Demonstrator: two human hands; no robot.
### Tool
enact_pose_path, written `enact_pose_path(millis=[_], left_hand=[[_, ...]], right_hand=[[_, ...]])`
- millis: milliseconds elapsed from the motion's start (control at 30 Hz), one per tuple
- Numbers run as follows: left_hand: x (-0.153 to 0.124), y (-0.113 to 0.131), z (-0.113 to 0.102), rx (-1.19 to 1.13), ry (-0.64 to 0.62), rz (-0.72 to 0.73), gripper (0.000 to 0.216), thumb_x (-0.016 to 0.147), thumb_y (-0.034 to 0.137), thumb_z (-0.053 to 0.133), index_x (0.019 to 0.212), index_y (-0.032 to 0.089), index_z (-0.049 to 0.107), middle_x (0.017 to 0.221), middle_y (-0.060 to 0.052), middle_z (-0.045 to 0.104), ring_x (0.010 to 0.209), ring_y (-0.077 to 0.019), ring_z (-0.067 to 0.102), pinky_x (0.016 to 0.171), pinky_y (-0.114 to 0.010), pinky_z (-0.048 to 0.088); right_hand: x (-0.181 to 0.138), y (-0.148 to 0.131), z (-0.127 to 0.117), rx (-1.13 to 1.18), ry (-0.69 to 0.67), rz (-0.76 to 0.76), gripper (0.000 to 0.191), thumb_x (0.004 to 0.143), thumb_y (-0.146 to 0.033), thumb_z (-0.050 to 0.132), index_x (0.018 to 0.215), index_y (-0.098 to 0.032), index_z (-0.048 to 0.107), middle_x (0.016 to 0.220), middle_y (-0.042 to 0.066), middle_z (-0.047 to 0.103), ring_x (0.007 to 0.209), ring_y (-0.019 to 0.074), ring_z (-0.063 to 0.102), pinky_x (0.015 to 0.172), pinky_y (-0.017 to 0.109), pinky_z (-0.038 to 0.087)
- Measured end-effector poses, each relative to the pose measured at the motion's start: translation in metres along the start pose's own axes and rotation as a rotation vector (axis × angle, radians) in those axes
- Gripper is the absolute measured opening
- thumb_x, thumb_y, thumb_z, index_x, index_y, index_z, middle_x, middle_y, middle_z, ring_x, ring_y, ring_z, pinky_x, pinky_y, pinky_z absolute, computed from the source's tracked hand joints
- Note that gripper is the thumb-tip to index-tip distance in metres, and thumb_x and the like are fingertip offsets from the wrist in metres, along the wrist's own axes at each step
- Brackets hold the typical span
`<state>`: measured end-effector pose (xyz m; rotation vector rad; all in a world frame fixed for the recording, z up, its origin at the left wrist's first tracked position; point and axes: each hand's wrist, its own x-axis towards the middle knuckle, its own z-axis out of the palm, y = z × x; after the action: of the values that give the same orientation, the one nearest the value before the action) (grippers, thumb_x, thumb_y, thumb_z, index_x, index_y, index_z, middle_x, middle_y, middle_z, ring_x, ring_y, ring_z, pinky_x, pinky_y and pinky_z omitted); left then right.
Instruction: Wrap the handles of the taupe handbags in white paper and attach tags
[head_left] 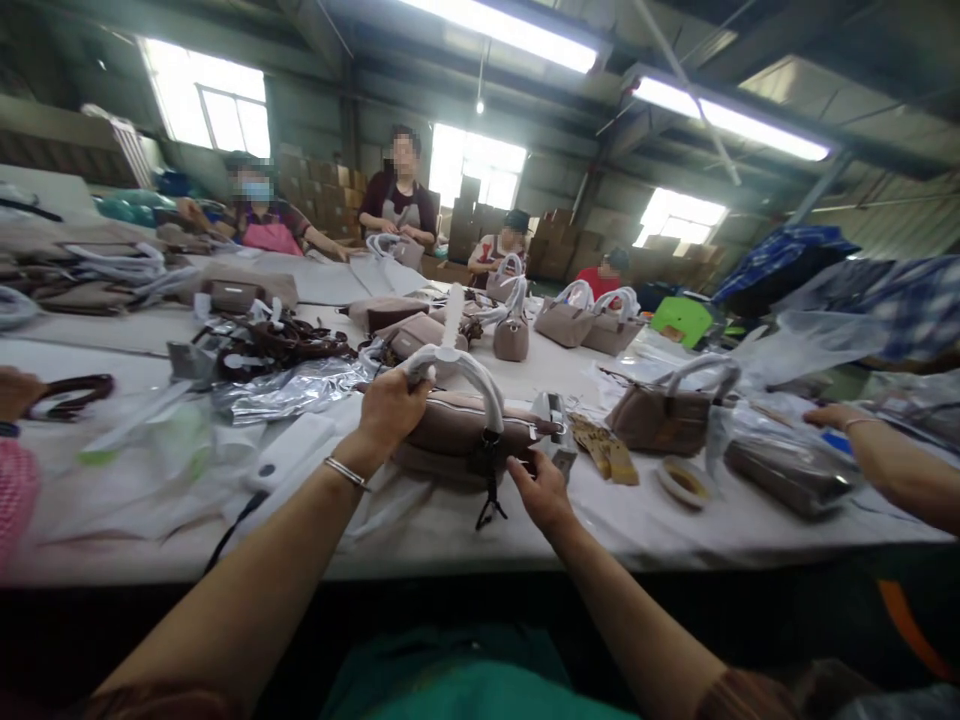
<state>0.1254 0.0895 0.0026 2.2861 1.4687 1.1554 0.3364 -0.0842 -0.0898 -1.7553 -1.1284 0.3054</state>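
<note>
A taupe handbag (457,425) with a long zipper along its top is in front of me at the table's near side. Its handle (487,390) is wrapped in white material, and a white strip stands up behind it. My left hand (391,408) is closed around the left part of this wrapped handle. At the bag's right end, my right hand (541,488) grips the side, thumb in front; its other fingers are partly hidden. A dark tassel-like strap (491,505) hangs from the handle base between my hands.
Right of the bag are brown card pieces (604,450), a tape roll (682,482), another handbag (664,415) and a plastic-wrapped bag (787,470). Dark straps (277,345) lie left. Other people's hands reach in at the left (16,392) and right (836,418). Several co-workers stand across the table.
</note>
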Motion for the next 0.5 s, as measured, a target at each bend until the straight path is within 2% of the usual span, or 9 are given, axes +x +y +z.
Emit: enact_pose_path(millis=[133,233,300,400,500], left_hand=[[0.001,0.013,0.0,-0.037,-0.032,0.046,0.027,0.087,0.043,0.057,0.093,0.02,0.068,0.09,-0.012,0.072,0.091,-0.0306,0.068,0.078,-0.035,0.05],[-0.007,0.005,0.002,-0.085,-0.048,0.059,0.024,0.086,0.043,0.057,0.09,0.021,0.065,0.087,-0.009,0.071,0.086,-0.0282,0.067,0.078,-0.035,0.05],[-0.014,-0.005,0.002,-0.09,-0.007,0.076,0.024,0.086,0.044,0.058,0.094,0.022,0.064,0.09,-0.007,0.07,0.086,-0.0266,0.067,0.08,-0.036,0.052],[-0.024,-0.02,0.002,-0.046,0.106,0.158,0.031,0.085,0.046,0.06,0.107,0.024,0.062,0.104,-0.009,0.067,0.099,-0.0293,0.064,0.09,-0.041,0.052],[-0.029,-0.026,0.001,0.005,0.121,0.275,0.041,0.082,0.047,0.063,0.116,0.025,0.061,0.113,-0.012,0.065,0.112,-0.0354,0.06,0.098,-0.05,0.05]], right_hand=[[0.016,0.001,0.0,0.038,0.043,0.017,0.053,0.083,-0.055,0.061,0.116,-0.014,0.064,0.109,0.016,0.071,0.093,0.0276,0.07,0.081,0.04,0.057],[0.026,0.005,0.001,0.071,0.024,0.023,0.054,0.081,-0.049,0.064,0.121,-0.013,0.062,0.115,0.016,0.068,0.091,0.0257,0.07,0.077,0.038,0.058],[0.027,0.009,0.004,0.11,-0.017,0.019,0.053,0.081,-0.045,0.064,0.124,-0.014,0.059,0.118,0.016,0.066,0.089,0.0238,0.07,0.071,0.035,0.059],[0.022,0.015,0.007,0.187,-0.048,0.012,0.051,0.083,-0.042,0.062,0.126,-0.016,0.057,0.121,0.014,0.065,0.088,0.0213,0.069,0.067,0.031,0.058],[0.015,0.02,0.005,0.246,0.007,0.007,0.048,0.087,-0.041,0.058,0.128,-0.017,0.057,0.118,0.013,0.068,0.091,0.0211,0.069,0.075,0.033,0.058]])
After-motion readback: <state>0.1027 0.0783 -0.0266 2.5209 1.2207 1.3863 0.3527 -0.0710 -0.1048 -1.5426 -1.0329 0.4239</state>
